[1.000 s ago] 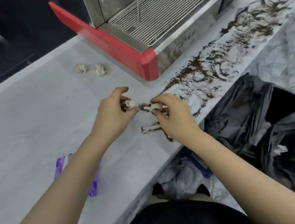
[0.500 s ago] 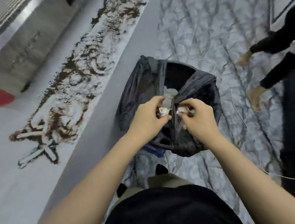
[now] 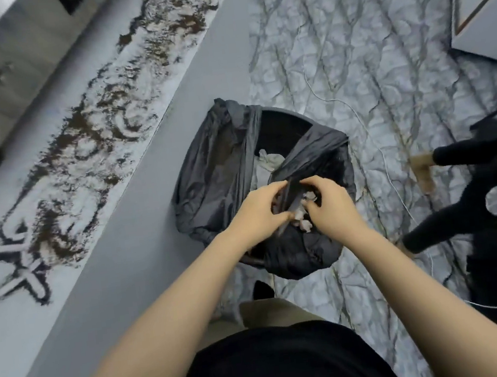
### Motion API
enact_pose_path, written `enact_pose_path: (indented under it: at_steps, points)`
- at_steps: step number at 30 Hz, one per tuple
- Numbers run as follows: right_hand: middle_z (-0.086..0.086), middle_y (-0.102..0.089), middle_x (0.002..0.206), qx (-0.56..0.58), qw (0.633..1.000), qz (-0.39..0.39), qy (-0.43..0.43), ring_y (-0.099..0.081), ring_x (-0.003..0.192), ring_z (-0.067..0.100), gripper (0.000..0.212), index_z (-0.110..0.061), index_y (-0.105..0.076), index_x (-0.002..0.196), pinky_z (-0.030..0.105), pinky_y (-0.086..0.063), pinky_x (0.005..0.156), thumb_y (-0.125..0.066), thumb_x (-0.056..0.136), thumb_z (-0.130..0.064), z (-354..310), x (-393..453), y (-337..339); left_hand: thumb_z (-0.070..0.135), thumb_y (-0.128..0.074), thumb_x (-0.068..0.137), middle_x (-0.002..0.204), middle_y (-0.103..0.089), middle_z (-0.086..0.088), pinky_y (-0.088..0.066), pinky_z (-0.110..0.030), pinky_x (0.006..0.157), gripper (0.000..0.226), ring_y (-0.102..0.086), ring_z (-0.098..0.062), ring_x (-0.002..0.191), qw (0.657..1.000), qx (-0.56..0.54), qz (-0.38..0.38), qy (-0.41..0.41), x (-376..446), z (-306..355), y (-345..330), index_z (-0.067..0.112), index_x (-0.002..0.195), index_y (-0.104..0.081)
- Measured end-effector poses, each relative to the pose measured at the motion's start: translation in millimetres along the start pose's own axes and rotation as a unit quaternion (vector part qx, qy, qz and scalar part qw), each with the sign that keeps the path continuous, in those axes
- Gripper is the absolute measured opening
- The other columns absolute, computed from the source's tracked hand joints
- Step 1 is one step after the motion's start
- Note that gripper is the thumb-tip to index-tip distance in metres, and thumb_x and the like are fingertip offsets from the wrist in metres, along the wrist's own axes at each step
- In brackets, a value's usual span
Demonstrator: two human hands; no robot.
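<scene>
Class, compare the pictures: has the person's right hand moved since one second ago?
Yes: the right hand has left the coffee-strewn counter and is now over the black bin bag, right of it.

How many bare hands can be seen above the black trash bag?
2. The left hand pinches a fold of the black trash bag; the right hand is beside it, over crumpled white tissue.

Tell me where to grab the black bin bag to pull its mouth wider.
Probably the bunched band of the bin bag across the mouth's right side, pinch grip from above: it stands up as a taut raised fold, while the left side drapes flat.
</scene>
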State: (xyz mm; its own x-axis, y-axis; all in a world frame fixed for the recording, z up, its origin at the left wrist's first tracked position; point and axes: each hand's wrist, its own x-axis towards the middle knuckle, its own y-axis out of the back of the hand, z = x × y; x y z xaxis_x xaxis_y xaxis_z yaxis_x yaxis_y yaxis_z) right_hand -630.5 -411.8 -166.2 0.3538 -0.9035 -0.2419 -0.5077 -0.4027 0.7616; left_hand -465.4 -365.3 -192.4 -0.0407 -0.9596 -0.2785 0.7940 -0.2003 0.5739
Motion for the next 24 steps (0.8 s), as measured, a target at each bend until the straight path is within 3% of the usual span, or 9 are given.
enact_pose_path:
  at_steps: [3, 5, 9, 18, 22, 24]
  points:
    - [-0.002, -0.061, 0.112, 0.05, 0.995, 0.022, 0.08, -0.059, 0.099, 0.012, 0.027, -0.021, -0.06, 0.117, 0.034, -0.052, 0.088, -0.06, 0.091, -0.014, -54, 0, -2, 0.023, -0.078, 0.084, 0.12, -0.068, 0.002, -0.054, -0.028, 0.093, 0.05, -0.065, -0.008, 0.103, 0.995, -0.045, 0.09, 0.009, -38, -5, 45, 0.017, 0.13, -0.062]
    - [-0.005, -0.061, 0.112, 0.086, 0.985, 0.017, 0.145, -0.059, 0.098, 0.007, 0.025, -0.021, -0.062, 0.115, 0.029, -0.053, 0.085, -0.059, 0.092, -0.013, -98, -1, -8, 0.022, -0.079, 0.083, 0.112, -0.07, 0.005, -0.054, -0.021, 0.087, 0.044, -0.066, -0.004, 0.096, 0.986, -0.068, 0.151, 0.022, -69, -8, 78, 0.018, 0.125, -0.066]
    - [-0.009, -0.063, 0.109, 0.13, 0.961, -0.023, 0.243, -0.059, 0.096, 0.0, 0.023, -0.021, -0.063, 0.114, 0.013, -0.05, 0.081, -0.058, 0.093, -0.013, -191, -8, -33, 0.02, -0.078, 0.084, 0.102, -0.071, 0.007, -0.055, -0.019, 0.081, 0.041, -0.068, -0.003, 0.09, 0.957, -0.104, 0.262, 0.07, -142, -27, 139, 0.019, 0.123, -0.067]
    - [-0.003, -0.066, 0.108, 0.202, 0.888, -0.169, 0.377, -0.062, 0.092, 0.003, 0.022, -0.013, -0.064, 0.113, 0.014, -0.052, 0.078, -0.058, 0.093, -0.008, -367, -52, -146, 0.011, -0.074, 0.087, 0.097, -0.074, 0.006, -0.054, -0.018, 0.08, 0.031, -0.07, -0.005, 0.087, 0.867, -0.099, 0.466, 0.143, -303, -92, 236, 0.017, 0.117, -0.069]
    - [-0.002, -0.062, 0.121, 0.182, 0.865, -0.2, 0.424, -0.057, 0.11, 0.011, 0.029, -0.014, -0.058, 0.123, 0.029, -0.05, 0.093, -0.055, 0.094, -0.011, -424, -63, -204, 0.015, -0.068, 0.091, 0.103, -0.072, 0.009, -0.051, -0.013, 0.079, 0.029, -0.067, -0.004, 0.093, 0.842, -0.079, 0.506, 0.168, -348, -128, 267, 0.019, 0.119, -0.068]
    - [0.001, -0.056, 0.132, 0.131, 0.866, -0.192, 0.442, -0.05, 0.122, 0.015, 0.036, -0.013, -0.053, 0.131, 0.026, -0.04, 0.102, -0.053, 0.095, -0.013, -451, -58, -234, 0.016, -0.067, 0.092, 0.112, -0.07, 0.008, -0.051, -0.011, 0.079, 0.03, -0.066, -0.003, 0.097, 0.837, -0.055, 0.516, 0.175, -359, -153, 287, 0.018, 0.122, -0.067]
